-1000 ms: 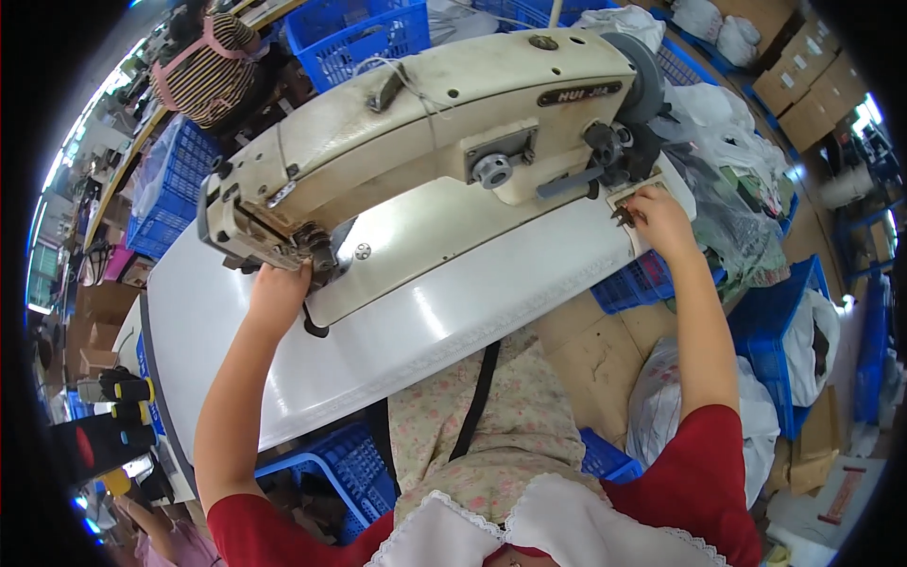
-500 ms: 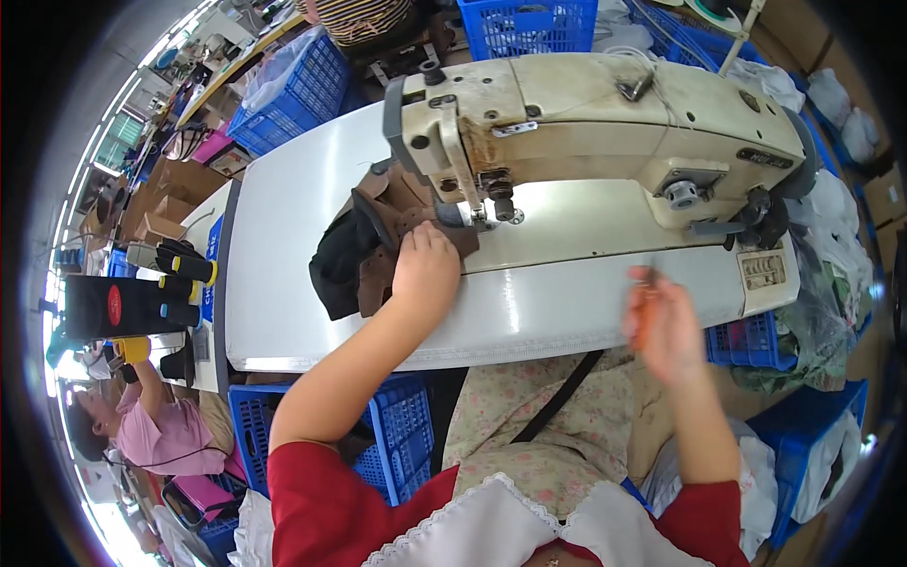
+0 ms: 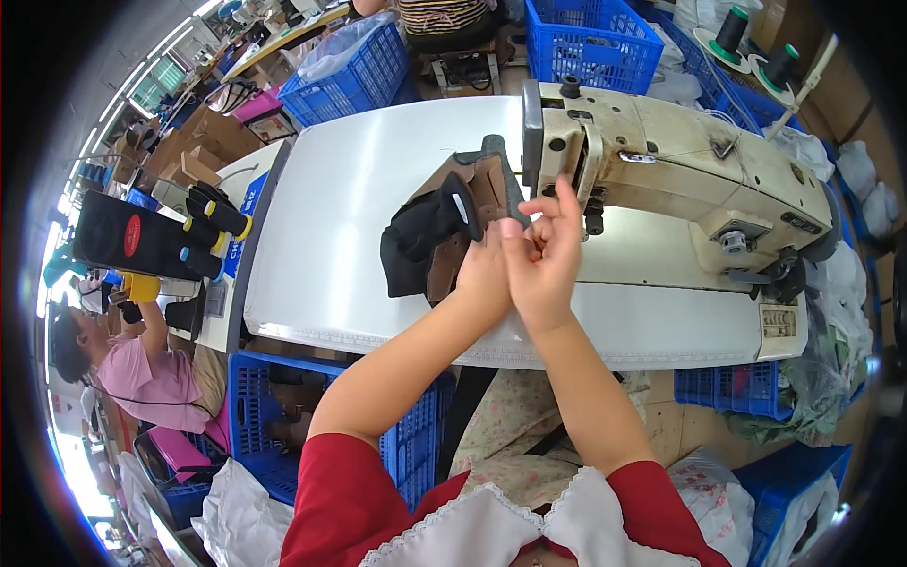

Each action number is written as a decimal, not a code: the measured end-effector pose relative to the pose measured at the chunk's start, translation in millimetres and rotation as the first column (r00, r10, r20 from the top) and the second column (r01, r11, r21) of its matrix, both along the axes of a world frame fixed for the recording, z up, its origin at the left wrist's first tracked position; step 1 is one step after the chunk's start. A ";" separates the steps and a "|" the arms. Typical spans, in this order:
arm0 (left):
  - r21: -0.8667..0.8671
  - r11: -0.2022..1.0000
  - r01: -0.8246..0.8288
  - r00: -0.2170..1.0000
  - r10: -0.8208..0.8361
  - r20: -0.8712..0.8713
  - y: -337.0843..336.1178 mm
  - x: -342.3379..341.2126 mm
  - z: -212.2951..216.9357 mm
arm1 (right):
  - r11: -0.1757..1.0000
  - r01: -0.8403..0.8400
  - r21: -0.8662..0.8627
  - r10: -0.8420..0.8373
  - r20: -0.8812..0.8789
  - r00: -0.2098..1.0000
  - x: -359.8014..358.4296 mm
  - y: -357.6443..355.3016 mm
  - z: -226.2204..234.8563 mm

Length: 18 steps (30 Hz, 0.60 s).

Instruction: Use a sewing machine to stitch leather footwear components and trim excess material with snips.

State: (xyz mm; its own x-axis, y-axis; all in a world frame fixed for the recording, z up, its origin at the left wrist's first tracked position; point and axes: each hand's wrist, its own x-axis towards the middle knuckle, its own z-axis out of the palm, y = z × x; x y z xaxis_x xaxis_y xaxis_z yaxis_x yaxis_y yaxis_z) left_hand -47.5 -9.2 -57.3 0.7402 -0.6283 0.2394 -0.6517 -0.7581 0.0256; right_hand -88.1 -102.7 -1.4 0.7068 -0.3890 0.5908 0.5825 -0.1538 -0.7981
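Observation:
A brown and black sewn piece (image 3: 416, 236) with a dark grey edge lies on the white sewing table, left of the machine's needle area. My left hand (image 3: 484, 269) is closed on its near right edge. My right hand (image 3: 550, 250) is against the left one, its thumb at the edge of the piece. Some of its fingers curl in and one points up; what they hold, if anything, is hidden. The orange-handled tool from before does not show. Just right of my hands stands the head of a cream sewing machine (image 3: 652, 142).
Blue crates stand behind the table (image 3: 590, 42) and below its front edge (image 3: 406, 444). Green thread cones (image 3: 729, 33) are at the back right. Black and yellow spools (image 3: 213, 222) are at the left, where a person in pink sits.
The piece has come away from the needle area, with my left hand on it. My right hand has moved left from the table's right part to meet it. The view has shifted.

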 end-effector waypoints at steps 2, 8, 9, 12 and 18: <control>0.119 0.993 0.006 0.976 -0.032 0.217 0.9 -2.1 4.6 | 0.975 -0.090 0.203 0.089 0.014 0.996 -4.3 -5.8 -9.5; 0.212 0.958 -0.194 0.979 0.176 0.100 23.5 4.4 18.6 | 0.995 -0.090 0.037 0.095 -0.169 0.981 -38.2 -47.6 -8.1; 0.126 0.977 -0.171 0.984 0.163 0.073 41.7 4.6 22.6 | 0.987 -0.080 -0.141 0.045 -0.233 0.971 -43.2 -51.8 -10.4; 0.090 0.986 -0.139 0.990 0.135 0.051 85.5 -3.3 19.3 | 0.905 -0.194 -0.379 -0.034 -0.519 0.854 -33.0 -50.6 -12.6; 0.062 0.998 -0.019 0.985 0.008 0.171 104.7 -16.7 23.1 | 0.562 -0.248 -0.789 -0.225 -0.434 0.872 -7.1 -35.3 -35.4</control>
